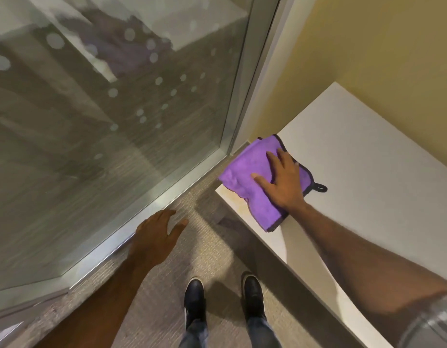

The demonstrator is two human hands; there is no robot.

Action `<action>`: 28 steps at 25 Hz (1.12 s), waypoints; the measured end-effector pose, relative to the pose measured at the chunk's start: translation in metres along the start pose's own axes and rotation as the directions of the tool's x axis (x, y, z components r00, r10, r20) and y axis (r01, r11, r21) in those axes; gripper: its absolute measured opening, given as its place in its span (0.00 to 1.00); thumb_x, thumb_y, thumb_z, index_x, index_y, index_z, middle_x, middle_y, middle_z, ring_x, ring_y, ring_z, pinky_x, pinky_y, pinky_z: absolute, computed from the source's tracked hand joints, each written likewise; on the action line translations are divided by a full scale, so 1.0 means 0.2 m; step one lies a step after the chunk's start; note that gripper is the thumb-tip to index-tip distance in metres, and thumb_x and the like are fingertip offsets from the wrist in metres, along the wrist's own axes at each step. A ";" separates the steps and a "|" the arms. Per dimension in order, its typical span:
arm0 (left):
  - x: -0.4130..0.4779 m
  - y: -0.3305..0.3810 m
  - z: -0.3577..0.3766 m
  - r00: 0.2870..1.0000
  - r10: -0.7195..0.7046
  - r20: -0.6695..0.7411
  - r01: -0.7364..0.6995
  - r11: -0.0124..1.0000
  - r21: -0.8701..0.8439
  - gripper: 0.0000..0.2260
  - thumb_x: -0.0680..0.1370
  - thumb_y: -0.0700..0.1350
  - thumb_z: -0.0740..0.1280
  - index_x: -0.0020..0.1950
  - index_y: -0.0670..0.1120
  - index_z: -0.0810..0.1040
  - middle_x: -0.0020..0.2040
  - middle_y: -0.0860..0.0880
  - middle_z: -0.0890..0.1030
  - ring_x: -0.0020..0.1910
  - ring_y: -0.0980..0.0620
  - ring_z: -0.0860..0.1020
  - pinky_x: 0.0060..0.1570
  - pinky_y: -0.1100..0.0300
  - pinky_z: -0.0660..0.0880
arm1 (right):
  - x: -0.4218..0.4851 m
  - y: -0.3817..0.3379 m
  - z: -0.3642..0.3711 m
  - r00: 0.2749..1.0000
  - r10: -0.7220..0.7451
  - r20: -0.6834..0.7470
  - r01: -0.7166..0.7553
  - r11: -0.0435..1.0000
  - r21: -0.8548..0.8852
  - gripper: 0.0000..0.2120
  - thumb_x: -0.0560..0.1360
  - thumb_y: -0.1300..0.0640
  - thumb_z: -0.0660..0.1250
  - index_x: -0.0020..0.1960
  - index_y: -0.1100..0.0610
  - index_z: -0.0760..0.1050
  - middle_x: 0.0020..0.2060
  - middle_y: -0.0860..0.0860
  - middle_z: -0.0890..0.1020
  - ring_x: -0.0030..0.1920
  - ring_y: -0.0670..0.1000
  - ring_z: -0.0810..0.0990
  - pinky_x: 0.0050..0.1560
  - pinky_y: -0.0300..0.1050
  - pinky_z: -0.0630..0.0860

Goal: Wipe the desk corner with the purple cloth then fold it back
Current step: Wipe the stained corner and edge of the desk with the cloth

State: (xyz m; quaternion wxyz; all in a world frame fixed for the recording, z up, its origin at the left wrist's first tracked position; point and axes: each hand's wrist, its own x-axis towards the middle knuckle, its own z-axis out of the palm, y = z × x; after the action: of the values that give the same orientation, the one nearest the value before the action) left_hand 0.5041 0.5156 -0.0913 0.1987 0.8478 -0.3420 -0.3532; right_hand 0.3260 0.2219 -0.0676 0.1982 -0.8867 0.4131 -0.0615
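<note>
At the far left, a frosted-dot glass panel [112,116] in a metal frame stood well to the left of the bench [355,172], with carpeted floor [212,259] between the two. The left hand [156,237] hung over that floor, left of the bench's near corner and clear of it, fingers spread and loose, holding nothing. Below it, toward the wearer, two dark shoes [196,297] stood on the carpet just off the bench's front edge.

On the bench's left corner lay the purple cloth [245,177], folded into a rough square with dark trim, its left edge reaching or slightly overhanging the bench's side edge. A small dark hanging loop [320,188] stuck out from the cloth's right side onto the bare white top. The right hand [284,180] lay flat on the right half of the cloth, palm down, fingers splayed and pressing it to the bench rather than pinching it. A yellow wall [393,59] rose behind the bench.

Judging by this, the work was in the wiping stage: the cloth sat on the corner under a pressing palm, and a faint yellowish smudge [238,204] showed on the bench just in front of the cloth, so wiping looked unfinished. How much of the corner was already cleaned could not be told. Any refolding and putting back seemed left to do.
</note>
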 end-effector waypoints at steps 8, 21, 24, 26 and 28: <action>-0.04 -0.07 0.05 0.997 -0.076 -0.028 0.076 0.997 -0.011 0.34 0.75 0.70 0.51 0.71 0.49 0.70 0.70 0.46 0.75 0.68 0.45 0.73 0.69 0.41 0.68 | -0.09 -0.30 0.18 0.932 -0.322 0.166 0.348 0.924 -0.160 0.28 0.75 0.30 0.55 0.69 0.42 0.72 0.73 0.48 0.71 0.76 0.59 0.60 0.71 0.71 0.56; -0.03 -0.11 0.07 0.995 -0.033 -0.090 0.029 0.998 -0.047 0.35 0.74 0.71 0.51 0.70 0.48 0.71 0.69 0.46 0.76 0.68 0.45 0.74 0.68 0.45 0.68 | 0.02 -0.27 0.15 0.991 -0.082 0.109 0.109 0.956 -0.272 0.36 0.74 0.25 0.49 0.76 0.41 0.61 0.79 0.52 0.60 0.79 0.62 0.54 0.73 0.76 0.49; -0.01 -0.07 0.10 0.998 -0.018 -0.068 0.016 0.999 -0.041 0.34 0.74 0.70 0.52 0.69 0.48 0.71 0.68 0.46 0.77 0.67 0.45 0.74 0.68 0.45 0.68 | -0.07 -0.30 0.18 0.956 -0.278 0.094 0.292 0.935 -0.200 0.31 0.75 0.28 0.52 0.69 0.44 0.72 0.70 0.47 0.74 0.74 0.58 0.65 0.68 0.69 0.61; 0.00 -0.05 0.10 0.999 0.001 -0.050 -0.003 0.999 -0.038 0.34 0.74 0.71 0.52 0.69 0.49 0.71 0.68 0.46 0.76 0.67 0.46 0.74 0.68 0.45 0.68 | -0.14 -0.25 0.17 0.966 -0.260 -0.006 0.258 0.961 -0.098 0.27 0.77 0.32 0.52 0.67 0.46 0.74 0.67 0.47 0.77 0.70 0.55 0.70 0.65 0.65 0.65; 0.02 -0.03 0.08 0.998 0.049 -0.032 -0.048 0.998 0.032 0.34 0.74 0.71 0.52 0.71 0.50 0.69 0.70 0.47 0.74 0.69 0.46 0.72 0.71 0.44 0.65 | -0.20 -0.15 0.14 0.978 -0.174 -0.112 0.166 0.983 -0.079 0.28 0.78 0.32 0.50 0.66 0.48 0.73 0.65 0.49 0.78 0.66 0.54 0.73 0.64 0.64 0.68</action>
State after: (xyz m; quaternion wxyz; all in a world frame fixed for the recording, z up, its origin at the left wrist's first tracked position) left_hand 0.4979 0.5150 -0.1077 0.1998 0.8480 -0.3645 -0.3289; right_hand 0.3287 0.2768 -0.0790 0.1367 -0.9200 0.3484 -0.1165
